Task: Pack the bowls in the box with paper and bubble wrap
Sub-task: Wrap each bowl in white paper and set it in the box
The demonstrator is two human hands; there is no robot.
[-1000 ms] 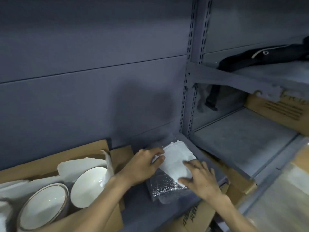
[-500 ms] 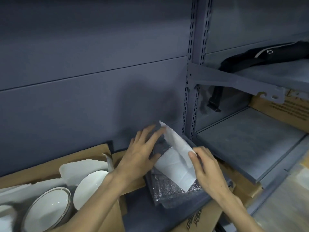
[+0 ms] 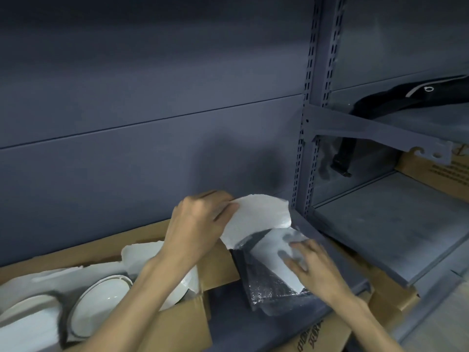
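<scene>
Head view: the left hand (image 3: 195, 224) has its grip clamped on the upper edge of a white paper sheet (image 3: 256, 217), lifting that end clear of the stack of bubble wrap (image 3: 274, 288) lying below and to the right of it on the grey shelf (image 3: 228, 323). The right hand (image 3: 312, 265) lies with fingers apart and nearly straight, pressing the sheet's lower end down on the stack. Below and left of the left hand's grip, white bowls (image 3: 99, 306) sit in the cardboard box (image 3: 177, 326) among paper.
</scene>
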